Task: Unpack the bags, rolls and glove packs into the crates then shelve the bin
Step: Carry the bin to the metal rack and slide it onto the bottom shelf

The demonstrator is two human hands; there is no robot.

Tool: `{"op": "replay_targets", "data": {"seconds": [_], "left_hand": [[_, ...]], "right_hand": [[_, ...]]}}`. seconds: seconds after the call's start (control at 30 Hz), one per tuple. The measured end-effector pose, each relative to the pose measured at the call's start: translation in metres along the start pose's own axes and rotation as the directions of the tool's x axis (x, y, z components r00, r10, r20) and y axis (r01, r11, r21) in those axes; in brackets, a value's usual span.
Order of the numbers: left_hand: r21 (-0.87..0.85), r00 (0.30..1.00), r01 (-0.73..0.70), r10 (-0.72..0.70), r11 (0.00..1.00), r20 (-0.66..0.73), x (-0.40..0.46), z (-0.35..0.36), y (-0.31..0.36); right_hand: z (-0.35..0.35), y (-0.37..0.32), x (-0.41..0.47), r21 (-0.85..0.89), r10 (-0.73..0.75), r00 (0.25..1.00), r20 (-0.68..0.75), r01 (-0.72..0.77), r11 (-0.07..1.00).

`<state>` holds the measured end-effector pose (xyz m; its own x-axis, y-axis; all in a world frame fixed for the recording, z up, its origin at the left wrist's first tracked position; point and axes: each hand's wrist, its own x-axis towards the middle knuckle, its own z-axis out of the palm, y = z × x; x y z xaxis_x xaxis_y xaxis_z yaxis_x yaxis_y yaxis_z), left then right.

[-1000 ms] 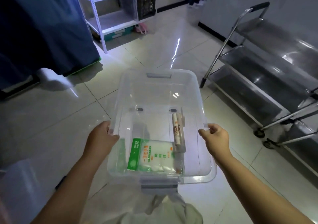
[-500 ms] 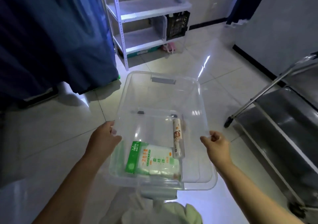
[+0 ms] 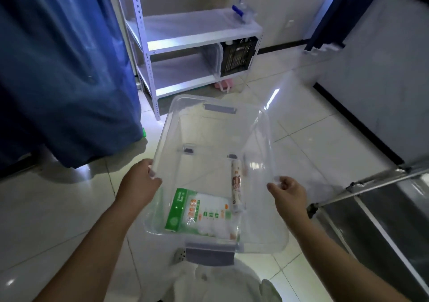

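Observation:
I carry a clear plastic bin with grey latches above the tiled floor. My left hand grips its left rim and my right hand grips its right rim. Inside, near me, lies a flat pack with a green edge. A paper-wrapped roll lies beside it toward the right wall. Ahead stands a white metal shelf unit; its lower shelf holds a black crate and a clear container.
A blue curtain hangs at the left, close to the shelf post. A steel cart stands at the right. A pink object lies on the floor under the shelf. A small blue-topped thing sits on the upper shelf.
The view has swung left and forward: the shelf unit is now larger and centred ahead, the steel cart has slid off to the right. Both hands keep hold of the bin.

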<state>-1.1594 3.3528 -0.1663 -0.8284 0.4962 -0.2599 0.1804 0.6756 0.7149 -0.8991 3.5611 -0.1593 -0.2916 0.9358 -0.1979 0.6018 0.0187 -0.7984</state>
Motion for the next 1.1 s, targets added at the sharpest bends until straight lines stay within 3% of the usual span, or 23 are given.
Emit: {"op": "replay_targets", "data": {"seconds": [0.27,0.57,0.67,0.97,1.1], "left_hand": [[0.017,0.997,-0.021,0.02,1.0,0.068,0.152,0.035,0.068],[0.035,0.988,0.138,-0.135,0.99,-0.081,0.305,0.084,0.13],[0.06,0.984,0.163,-0.159,0.985,-0.075,0.35,0.092,0.146],[0.101,0.958,0.27,-0.257,0.958,-0.124,0.474,0.095,0.146],[0.012,0.925,0.365,-0.361,0.931,-0.121,0.533,0.091,0.134]], "right_hand": [[0.032,-0.043,0.172,0.001,0.022,1.0,0.002,-0.022,1.0],[0.085,-0.087,0.392,-0.052,-0.017,0.986,0.163,0.026,0.998],[0.103,-0.108,0.452,-0.114,0.007,0.976,0.219,0.018,0.993],[0.189,-0.176,0.585,-0.227,0.061,0.875,0.479,0.057,0.972],[0.238,-0.205,0.627,-0.285,0.087,0.854,0.513,0.073,0.956]]}}
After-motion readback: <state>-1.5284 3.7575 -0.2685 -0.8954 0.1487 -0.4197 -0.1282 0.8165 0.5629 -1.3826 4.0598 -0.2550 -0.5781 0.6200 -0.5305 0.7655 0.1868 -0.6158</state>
